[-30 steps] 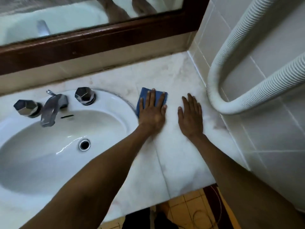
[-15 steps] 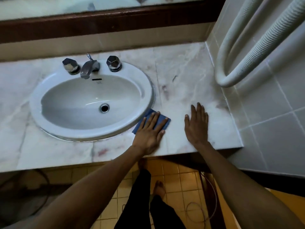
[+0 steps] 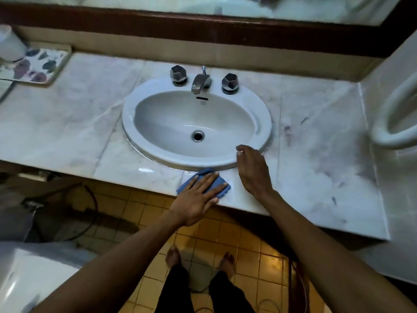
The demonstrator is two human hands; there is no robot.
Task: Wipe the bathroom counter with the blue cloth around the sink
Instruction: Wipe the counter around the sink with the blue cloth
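The blue cloth lies flat on the white marble counter at its front edge, just below the front rim of the white oval sink. My left hand presses flat on the cloth, fingers spread and pointing right. My right hand rests on the counter beside the cloth, its fingertips touching the sink's front right rim. It holds nothing. Dark smudges mark the counter right of the sink.
A chrome tap with two faceted knobs stands behind the basin. A patterned tray sits at the far left. A white ribbed hose hangs at the right wall. A framed mirror runs behind.
My left hand has slid the cloth from the counter right of the sink down and round to the front edge. My right hand moved left onto the sink rim. The view pulled back.
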